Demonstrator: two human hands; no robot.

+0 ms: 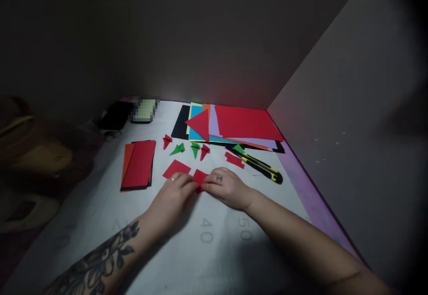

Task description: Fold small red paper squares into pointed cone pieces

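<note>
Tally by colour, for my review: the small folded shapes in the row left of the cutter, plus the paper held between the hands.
Red shapes: 2
Green shapes: 2
Held red paper: 1
Total: 5

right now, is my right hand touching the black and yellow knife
Apart: the head view shows bare white surface between the right hand and the black and yellow knife.

Mid-frame I count four small folded papers (pixel 167 142), two red and two green, above two red paper pieces (pixel 176 168) and two hands (pixel 177 191). Right of centre I see one yellow-and-black cutter (pixel 262 167); at upper centre, one red triangle (pixel 201 126) and a stack of coloured sheets (pixel 247 122) too overlapped to count.
</note>
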